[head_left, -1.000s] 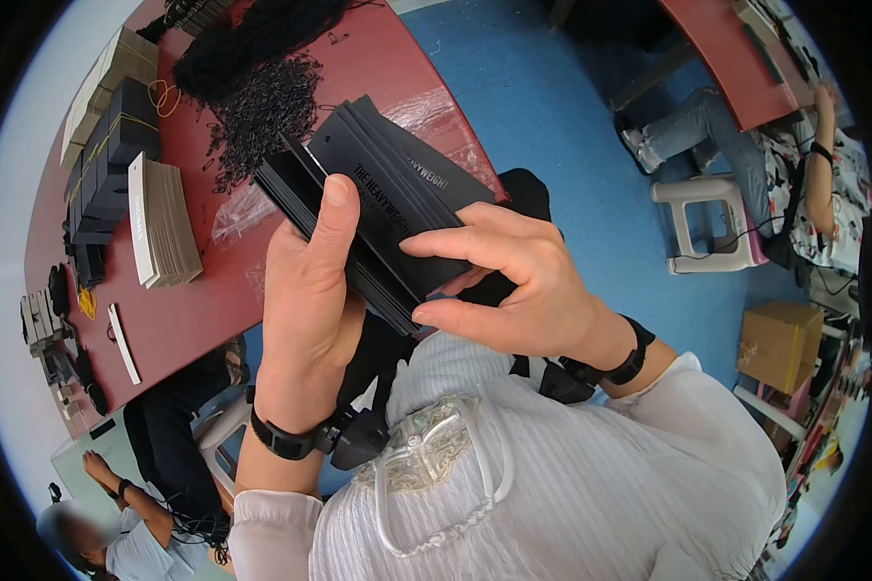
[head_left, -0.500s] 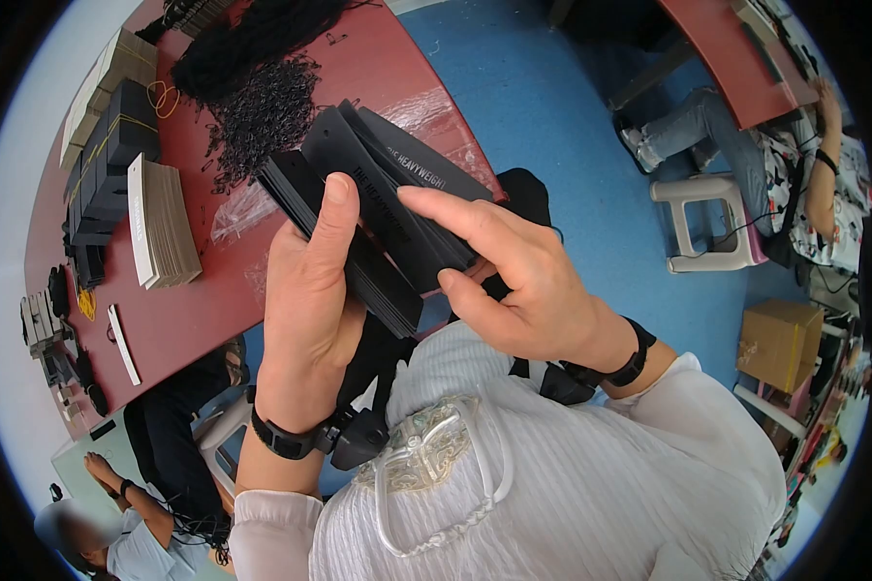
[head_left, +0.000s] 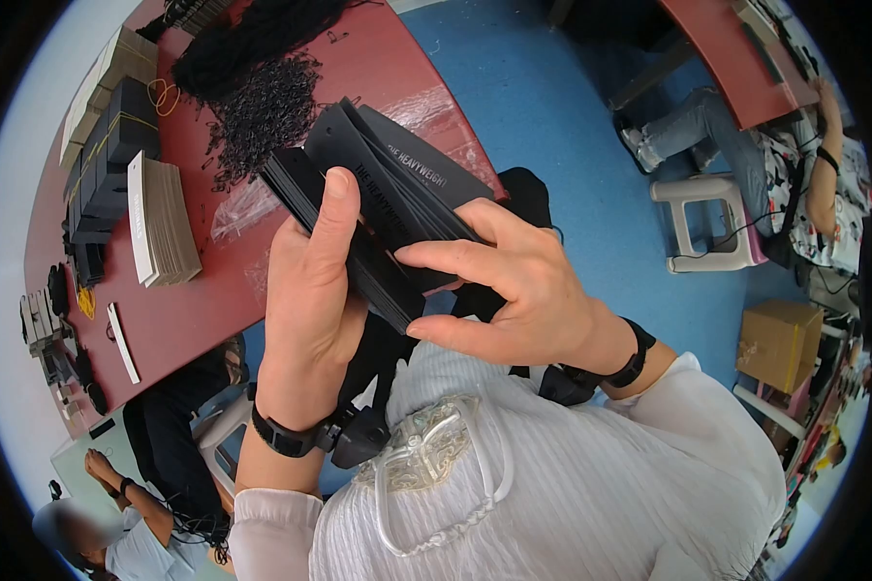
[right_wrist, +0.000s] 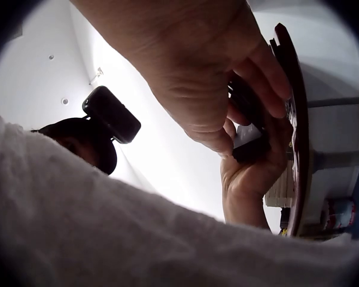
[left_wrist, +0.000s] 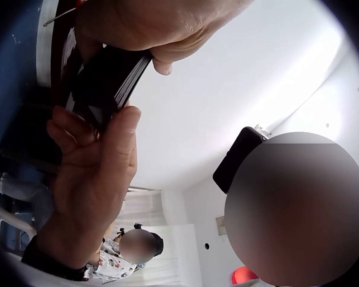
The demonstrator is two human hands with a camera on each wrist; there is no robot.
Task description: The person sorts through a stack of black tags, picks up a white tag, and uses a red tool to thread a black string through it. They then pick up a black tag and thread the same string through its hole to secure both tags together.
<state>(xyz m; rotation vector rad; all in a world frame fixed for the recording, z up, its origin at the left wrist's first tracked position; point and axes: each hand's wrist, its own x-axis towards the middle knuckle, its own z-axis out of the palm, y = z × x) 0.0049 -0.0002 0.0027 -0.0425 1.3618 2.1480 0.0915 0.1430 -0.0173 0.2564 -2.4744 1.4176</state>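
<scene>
Flat, smooth black cards (head_left: 361,165) in curled left fingers (head_left: 331,221), right fingers (head_left: 457,259) loosely round edges

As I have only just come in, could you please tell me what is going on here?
A person's left grip holds a fanned stack of black cards, some printed "THE HEAVYWEIGHT". The right grip touches the stack's near end with index finger and thumb. On the red table are a heap of small black pins and a pale-edged stack.
</scene>
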